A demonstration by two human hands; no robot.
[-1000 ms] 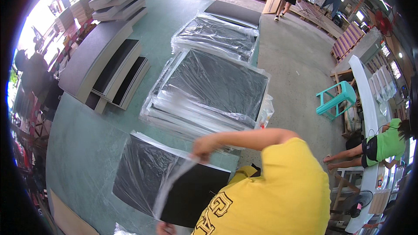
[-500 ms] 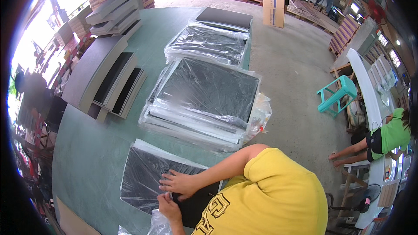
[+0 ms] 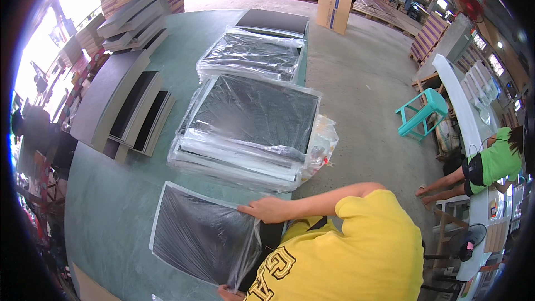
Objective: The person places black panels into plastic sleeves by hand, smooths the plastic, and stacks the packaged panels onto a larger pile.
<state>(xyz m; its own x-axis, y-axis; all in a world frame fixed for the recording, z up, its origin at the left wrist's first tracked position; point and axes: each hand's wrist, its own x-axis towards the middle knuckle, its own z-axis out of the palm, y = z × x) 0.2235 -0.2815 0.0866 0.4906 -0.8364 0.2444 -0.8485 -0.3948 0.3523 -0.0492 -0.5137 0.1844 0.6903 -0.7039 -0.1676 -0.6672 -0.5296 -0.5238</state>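
Observation:
A dark flat panel (image 3: 200, 234) lies on the green table (image 3: 111, 217), covered by a clear plastic bag (image 3: 245, 256) that is drawn into lines and bunches near my body. White edging shows round the panel. My right hand (image 3: 268, 210) is closed on the bag's edge at the panel's far corner. At the near corner, low in the picture, my left hand (image 3: 230, 293) pinches the bag's other edge; part of that hand is cut off. Between my hands and the yellow shirt (image 3: 351, 245) a bare black part of the panel shows.
Stacks of plastic-wrapped dark panels (image 3: 267, 111) stand farther along the table. Unwrapped boards (image 3: 111, 95) are piled at the left. A person in green (image 3: 496, 156) bends over a bench at right, near a turquoise stool (image 3: 422, 112). Another person stands behind a large carton (image 3: 334, 5).
My hands have moved apart, from together over the panel to opposite corners of the bag. The plastic now lies stretched between them, and the loose bunch at the near edge is mostly gone.

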